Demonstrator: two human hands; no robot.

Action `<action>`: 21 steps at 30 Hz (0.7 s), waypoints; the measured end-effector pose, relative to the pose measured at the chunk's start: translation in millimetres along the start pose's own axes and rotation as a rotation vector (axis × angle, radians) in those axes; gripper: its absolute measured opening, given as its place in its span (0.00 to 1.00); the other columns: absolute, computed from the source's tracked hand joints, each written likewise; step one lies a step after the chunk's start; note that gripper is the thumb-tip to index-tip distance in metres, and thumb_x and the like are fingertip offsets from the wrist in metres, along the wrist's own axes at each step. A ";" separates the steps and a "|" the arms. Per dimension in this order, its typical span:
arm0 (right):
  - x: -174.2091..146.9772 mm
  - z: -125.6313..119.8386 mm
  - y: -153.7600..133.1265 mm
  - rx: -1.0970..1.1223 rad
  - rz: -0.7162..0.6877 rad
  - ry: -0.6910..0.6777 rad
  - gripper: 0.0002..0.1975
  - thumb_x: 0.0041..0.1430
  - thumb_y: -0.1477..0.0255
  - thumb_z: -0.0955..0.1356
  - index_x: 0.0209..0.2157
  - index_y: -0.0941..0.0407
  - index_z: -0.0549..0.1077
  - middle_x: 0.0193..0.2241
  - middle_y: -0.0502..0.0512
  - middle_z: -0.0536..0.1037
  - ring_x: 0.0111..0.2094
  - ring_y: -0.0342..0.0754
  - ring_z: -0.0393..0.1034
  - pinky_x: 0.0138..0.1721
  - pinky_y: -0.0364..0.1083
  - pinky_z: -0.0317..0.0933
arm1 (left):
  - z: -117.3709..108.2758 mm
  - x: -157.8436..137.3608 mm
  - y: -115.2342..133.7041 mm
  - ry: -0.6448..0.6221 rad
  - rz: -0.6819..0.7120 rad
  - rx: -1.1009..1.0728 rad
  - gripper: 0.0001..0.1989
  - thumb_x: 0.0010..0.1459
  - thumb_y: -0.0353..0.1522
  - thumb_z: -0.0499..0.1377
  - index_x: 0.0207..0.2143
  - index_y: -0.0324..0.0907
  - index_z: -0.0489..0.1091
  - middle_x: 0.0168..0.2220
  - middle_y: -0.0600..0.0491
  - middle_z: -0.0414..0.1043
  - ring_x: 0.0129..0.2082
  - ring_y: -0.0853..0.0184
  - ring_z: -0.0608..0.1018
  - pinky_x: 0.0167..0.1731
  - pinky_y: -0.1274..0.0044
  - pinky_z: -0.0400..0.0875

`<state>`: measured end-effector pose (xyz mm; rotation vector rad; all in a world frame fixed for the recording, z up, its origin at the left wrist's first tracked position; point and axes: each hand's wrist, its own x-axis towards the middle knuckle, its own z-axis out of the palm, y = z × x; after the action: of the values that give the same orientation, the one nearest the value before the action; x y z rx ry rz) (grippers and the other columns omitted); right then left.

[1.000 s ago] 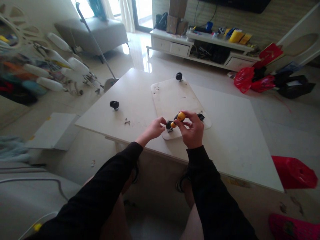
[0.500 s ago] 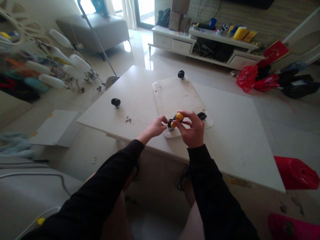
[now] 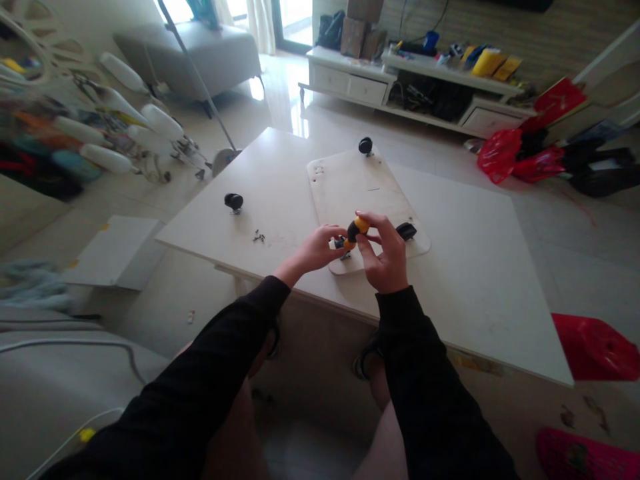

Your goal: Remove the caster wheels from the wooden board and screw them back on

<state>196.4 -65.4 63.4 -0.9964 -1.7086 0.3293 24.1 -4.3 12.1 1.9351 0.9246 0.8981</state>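
A screwdriver (image 3: 355,230) with a yellow and black handle is gripped near its top by the fingers of my right hand (image 3: 384,257). It points down at a black caster (image 3: 340,242) on the near corner of a pale board (image 3: 350,193). My left hand (image 3: 320,248) closes its fingers round that caster, close beside the screwdriver's lower end. The screwdriver's tip and the screw under it are hidden. Another caster (image 3: 407,231) stands on the board just right of my right hand, and a third caster (image 3: 366,145) at the far corner.
A loose caster (image 3: 233,202) stands on the white table (image 3: 475,267), left of the board. Several small screws (image 3: 259,236) lie near it. A white box (image 3: 115,253) is on the floor to the left. A red stool (image 3: 595,347) stands beyond the table's right edge.
My left hand has moved slightly right, its fingers now against the caster and the screwdriver's lower end. The screwdriver handle has tilted more upright in my right hand, its fingers shifted higher.
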 end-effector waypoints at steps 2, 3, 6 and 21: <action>-0.1 0.2 -1.6 -0.014 -0.008 0.013 0.20 0.67 0.76 0.67 0.57 0.46 0.75 0.52 0.54 0.81 0.52 0.49 0.79 0.45 0.48 0.82 | -0.2 1.2 1.9 -0.042 0.019 -0.038 0.05 0.60 0.29 0.65 0.39 0.40 0.81 0.36 0.51 0.80 0.36 0.66 0.77 0.41 0.74 0.72; -0.1 0.4 -2.2 -0.023 -0.012 0.019 0.19 0.67 0.76 0.67 0.56 0.46 0.75 0.52 0.54 0.80 0.52 0.49 0.78 0.44 0.48 0.82 | 0.0 1.8 2.5 -0.050 0.008 -0.048 0.04 0.60 0.28 0.65 0.37 0.39 0.81 0.34 0.52 0.80 0.35 0.66 0.77 0.40 0.74 0.72; 0.5 2.2 -2.8 -0.054 -0.025 0.043 0.19 0.66 0.73 0.69 0.57 0.46 0.74 0.51 0.55 0.79 0.52 0.50 0.77 0.44 0.50 0.82 | 1.7 2.9 4.7 -0.035 -0.055 -0.038 0.03 0.59 0.27 0.64 0.31 0.38 0.79 0.30 0.53 0.80 0.32 0.68 0.76 0.37 0.76 0.70; -1.5 11.6 6.9 0.042 0.169 0.138 0.26 0.57 0.67 0.78 0.55 0.45 0.72 0.49 0.52 0.82 0.49 0.50 0.81 0.43 0.51 0.81 | 6.1 8.1 7.1 -0.065 -0.157 -0.038 0.07 0.55 0.26 0.68 0.24 0.38 0.77 0.23 0.56 0.75 0.26 0.71 0.73 0.32 0.78 0.68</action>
<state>189.3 -59.4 53.5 -1.1097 -1.4919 0.3954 35.0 -2.6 17.6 1.8202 0.9989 0.7525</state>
